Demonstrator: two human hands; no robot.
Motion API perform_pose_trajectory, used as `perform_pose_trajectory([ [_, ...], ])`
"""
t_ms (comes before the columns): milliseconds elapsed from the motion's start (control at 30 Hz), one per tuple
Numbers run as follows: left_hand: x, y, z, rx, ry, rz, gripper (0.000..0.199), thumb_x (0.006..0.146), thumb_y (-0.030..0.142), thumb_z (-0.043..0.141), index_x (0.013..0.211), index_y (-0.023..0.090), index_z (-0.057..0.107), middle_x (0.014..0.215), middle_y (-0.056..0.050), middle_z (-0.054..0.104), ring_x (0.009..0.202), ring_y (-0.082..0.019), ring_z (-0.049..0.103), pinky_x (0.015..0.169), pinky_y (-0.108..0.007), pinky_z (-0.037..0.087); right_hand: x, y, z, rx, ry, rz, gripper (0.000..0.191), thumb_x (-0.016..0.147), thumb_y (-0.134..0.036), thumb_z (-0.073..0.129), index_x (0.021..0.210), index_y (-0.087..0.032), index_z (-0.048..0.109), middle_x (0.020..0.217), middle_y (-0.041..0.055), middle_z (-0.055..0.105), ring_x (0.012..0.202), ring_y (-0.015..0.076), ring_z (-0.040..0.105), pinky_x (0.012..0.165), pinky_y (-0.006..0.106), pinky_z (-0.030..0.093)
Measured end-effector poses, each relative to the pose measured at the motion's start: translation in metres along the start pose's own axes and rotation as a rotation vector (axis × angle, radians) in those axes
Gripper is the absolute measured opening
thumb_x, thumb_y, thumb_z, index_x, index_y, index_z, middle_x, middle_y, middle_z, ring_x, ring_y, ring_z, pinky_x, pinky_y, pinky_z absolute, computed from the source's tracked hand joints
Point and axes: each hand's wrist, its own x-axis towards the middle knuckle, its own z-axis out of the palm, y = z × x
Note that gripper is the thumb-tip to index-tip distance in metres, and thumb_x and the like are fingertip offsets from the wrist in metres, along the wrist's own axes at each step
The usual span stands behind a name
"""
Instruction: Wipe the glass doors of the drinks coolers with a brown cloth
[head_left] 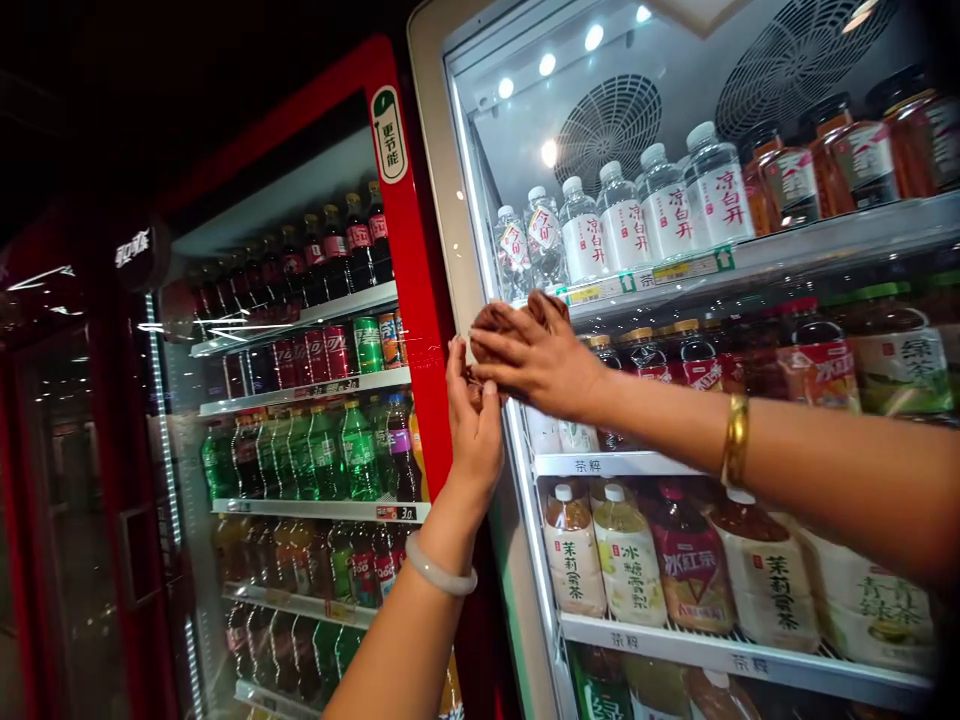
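Note:
My right hand (551,365) comes in from the right, its fingers laid over a bunched brown cloth (499,318). It presses the cloth at the light-coloured left frame (442,170) of the right-hand drinks fridge. A gold bangle (736,440) circles that forearm. From below, my left hand (478,430) reaches up with its fingers curled at the cloth's lower end. A pale bangle (440,568) is on the left wrist. The fingers hide part of the cloth.
Water bottles (660,215) and tea bottles (694,565) line the right fridge's lit shelves. On the left stands a red-framed fridge (420,330) with green bottles (360,450) and cans (367,343). Another red door frame (112,450) is at far left.

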Motion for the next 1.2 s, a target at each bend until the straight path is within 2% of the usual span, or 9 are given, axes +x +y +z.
perform_pose_trajectory([
  [167, 0.019, 0.001, -0.012, 0.27, -0.021, 0.04, 0.063, 0.105, 0.042, 0.051, 0.164, 0.04, 0.028, 0.176, 0.004, 0.021, 0.164, -0.019, 0.014, 0.136, -0.041, 0.008, 0.069, 0.04, -0.008, 0.006, 0.047, 0.18, 0.032, 0.1, -0.029, 0.052, 0.123, -0.035, 0.073, 0.161, 0.0008, 0.047, 0.158, 0.0442, 0.016, 0.116, 0.082, 0.019],
  [400, -0.008, 0.005, -0.035, 0.387, -0.08, 0.105, 0.057, 0.109, 0.042, 0.039, 0.165, 0.038, 0.027, 0.174, 0.002, 0.028, 0.162, -0.019, 0.021, 0.135, -0.045, 0.017, 0.02, -0.004, -0.006, -0.003, -0.034, -0.458, 0.019, 0.097, -0.031, 0.058, 0.1, -0.026, 0.076, 0.142, 0.0031, 0.064, 0.155, 0.035, 0.031, 0.112, 0.064, 0.038],
  [600, -0.013, -0.006, -0.034, 0.332, -0.013, 0.058, 0.056, 0.11, 0.052, 0.03, 0.163, 0.033, 0.033, 0.172, -0.001, 0.032, 0.162, -0.017, 0.021, 0.135, -0.044, 0.016, 0.018, -0.025, 0.0, -0.032, -0.023, -0.34, 0.042, 0.097, -0.045, 0.053, 0.126, -0.02, 0.068, 0.139, 0.0131, 0.063, 0.154, 0.0425, 0.03, 0.116, 0.077, 0.03],
  [733, -0.016, -0.01, -0.026, 0.342, -0.027, 0.037, 0.058, 0.11, 0.054, 0.023, 0.165, 0.035, 0.028, 0.174, 0.001, 0.027, 0.163, -0.017, 0.017, 0.136, -0.046, 0.013, 0.069, 0.023, 0.003, -0.026, 0.013, -0.231, 0.038, 0.101, -0.027, 0.045, 0.135, -0.029, 0.061, 0.152, 0.0062, 0.054, 0.155, 0.0372, 0.028, 0.117, 0.072, 0.033],
  [867, -0.022, -0.015, -0.016, 0.357, -0.105, 0.043, 0.064, 0.108, 0.059, 0.019, 0.167, 0.037, 0.016, 0.176, 0.001, 0.02, 0.163, -0.017, 0.012, 0.136, -0.047, 0.009, 0.108, 0.053, 0.005, 0.082, 0.103, 0.12, 0.063, 0.094, -0.045, 0.061, 0.152, -0.028, 0.045, 0.165, 0.0076, 0.035, 0.15, 0.0448, 0.032, 0.119, 0.076, 0.027],
  [933, -0.029, -0.018, -0.013, 0.324, -0.108, 0.035, 0.068, 0.106, 0.063, 0.016, 0.168, 0.036, 0.013, 0.176, 0.0, 0.017, 0.163, -0.018, 0.011, 0.136, -0.045, 0.009, 0.094, 0.038, 0.007, 0.072, 0.087, 0.083, 0.056, 0.094, -0.042, 0.062, 0.145, -0.023, 0.053, 0.157, 0.01, 0.047, 0.145, 0.0403, 0.039, 0.121, 0.069, 0.03],
  [1067, -0.048, -0.023, -0.013, 0.33, -0.066, 0.006, 0.076, 0.103, 0.07, 0.012, 0.168, 0.032, 0.013, 0.177, -0.002, 0.016, 0.164, -0.02, 0.011, 0.136, -0.044, 0.009, 0.035, 0.0, 0.0, 0.003, 0.045, -0.254, 0.035, 0.103, -0.03, 0.044, 0.128, -0.019, 0.065, 0.143, 0.0085, 0.062, 0.137, 0.0295, 0.048, 0.122, 0.058, 0.033],
  [1133, -0.054, -0.024, -0.014, 0.368, -0.086, 0.007, 0.077, 0.102, 0.072, 0.014, 0.168, 0.033, 0.014, 0.177, -0.002, 0.018, 0.164, -0.022, 0.012, 0.135, -0.046, 0.01, 0.022, 0.001, -0.008, 0.007, 0.011, -0.365, 0.036, 0.104, -0.03, 0.043, 0.131, -0.02, 0.064, 0.144, 0.0063, 0.063, 0.136, 0.027, 0.05, 0.119, 0.054, 0.036],
  [1200, -0.056, -0.025, -0.012, 0.404, -0.116, 0.032, 0.077, 0.101, 0.073, 0.014, 0.168, 0.034, 0.015, 0.176, -0.002, 0.022, 0.164, -0.021, 0.015, 0.135, -0.047, 0.01, 0.026, 0.011, -0.013, 0.005, -0.004, -0.292, 0.038, 0.105, -0.037, 0.044, 0.135, -0.022, 0.063, 0.146, 0.0064, 0.061, 0.135, 0.0286, 0.051, 0.115, 0.055, 0.039],
])
